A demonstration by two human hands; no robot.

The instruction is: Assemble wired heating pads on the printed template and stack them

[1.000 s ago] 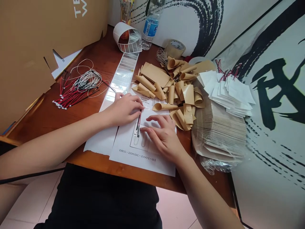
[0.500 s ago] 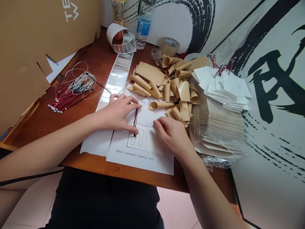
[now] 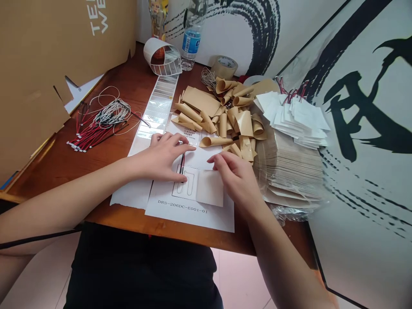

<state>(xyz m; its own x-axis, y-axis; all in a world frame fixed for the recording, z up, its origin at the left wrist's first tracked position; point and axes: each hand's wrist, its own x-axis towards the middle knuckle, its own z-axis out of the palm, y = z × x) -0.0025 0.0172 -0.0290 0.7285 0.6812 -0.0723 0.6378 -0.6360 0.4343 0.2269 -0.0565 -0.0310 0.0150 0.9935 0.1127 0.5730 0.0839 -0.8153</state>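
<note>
My left hand [image 3: 164, 158] presses on the printed template sheet [image 3: 189, 214], with a red and black wire pair [image 3: 182, 165] pinned between thumb and fingers. The wire's lower end lies over the sheet's outlined U shape [image 3: 185, 183]. A beige square of film [image 3: 210, 187] lies just right of that outline. My right hand [image 3: 234, 174] hovers at the square's upper edge, fingers apart, holding nothing. A heap of curled tan sheets [image 3: 231, 116] sits just beyond it.
A stack of tan sheets [image 3: 289, 169] stands right, beside white pads with wires [image 3: 294, 118]. Left lie red-black wire bundles [image 3: 96, 128] and a label strip [image 3: 157, 107]. Tape [image 3: 224, 67], a bottle [image 3: 190, 43] and cardboard [image 3: 48, 64] border the wooden table [image 3: 112, 86].
My right hand has lifted and moved right and up, leaving the beige square fully visible beside the outline. My left hand has moved down along the wire. The view has shifted slightly.
</note>
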